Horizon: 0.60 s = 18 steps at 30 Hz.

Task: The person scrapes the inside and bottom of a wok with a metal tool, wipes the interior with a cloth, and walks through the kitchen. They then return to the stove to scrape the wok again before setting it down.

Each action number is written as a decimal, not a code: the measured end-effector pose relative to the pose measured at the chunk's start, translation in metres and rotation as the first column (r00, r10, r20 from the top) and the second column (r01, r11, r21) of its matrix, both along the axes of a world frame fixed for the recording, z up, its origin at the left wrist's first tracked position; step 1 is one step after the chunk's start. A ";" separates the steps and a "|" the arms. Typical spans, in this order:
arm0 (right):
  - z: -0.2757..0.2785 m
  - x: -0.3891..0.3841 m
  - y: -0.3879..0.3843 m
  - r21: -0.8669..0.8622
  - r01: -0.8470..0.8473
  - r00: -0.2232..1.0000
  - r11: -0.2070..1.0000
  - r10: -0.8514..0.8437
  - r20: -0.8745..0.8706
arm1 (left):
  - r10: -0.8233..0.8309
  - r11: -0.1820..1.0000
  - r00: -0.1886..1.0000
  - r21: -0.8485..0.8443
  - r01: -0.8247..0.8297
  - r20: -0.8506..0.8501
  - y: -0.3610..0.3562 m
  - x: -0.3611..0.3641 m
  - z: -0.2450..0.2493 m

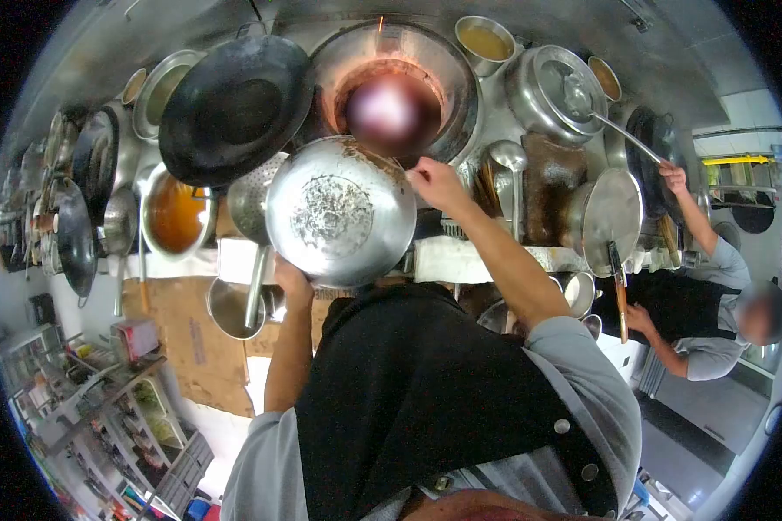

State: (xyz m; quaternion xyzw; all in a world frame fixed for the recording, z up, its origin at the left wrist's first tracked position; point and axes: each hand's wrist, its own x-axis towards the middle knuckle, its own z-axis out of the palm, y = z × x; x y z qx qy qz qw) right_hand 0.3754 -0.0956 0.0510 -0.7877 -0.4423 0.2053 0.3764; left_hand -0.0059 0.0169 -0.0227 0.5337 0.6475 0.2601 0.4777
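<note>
left hand [291,280] is clamped on the lower rim of the round silver steel wok [341,211], which is held tilted with its scorched face toward the camera, just in front of the glowing round burner [391,95]. right hand [434,184] has its fingers bunched at the wok's upper right rim; cannot tell whether it grips. a black iron wok [235,108] sits to the left. a co-worker's hand [673,176] holds a long ladle handle [626,135].
</note>
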 end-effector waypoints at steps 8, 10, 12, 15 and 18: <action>0.001 0.007 -0.008 -0.118 0.034 0.999 0.992 -0.034 -0.001 | 0.150 0.986 0.984 -0.091 -0.142 0.093 0.006 0.001 -0.009; 0.019 -0.010 0.014 0.001 -0.020 1.000 1.000 0.020 -0.002 | 0.135 0.986 0.990 -0.103 -0.132 0.028 0.003 0.002 -0.008; 0.013 -0.013 0.019 0.059 -0.020 0.999 0.998 0.023 -0.046 | 0.032 0.998 0.992 -0.048 -0.037 -0.119 0.004 0.002 0.005; 0.006 0.005 -0.003 -0.101 0.063 0.998 0.993 -0.066 -0.021 | 0.121 0.989 0.991 -0.089 -0.117 0.047 0.001 0.003 0.003; 0.013 -0.015 0.017 0.085 -0.016 1.000 0.996 0.015 0.006 | 0.168 0.982 0.973 -0.107 -0.152 0.156 0.000 0.005 0.001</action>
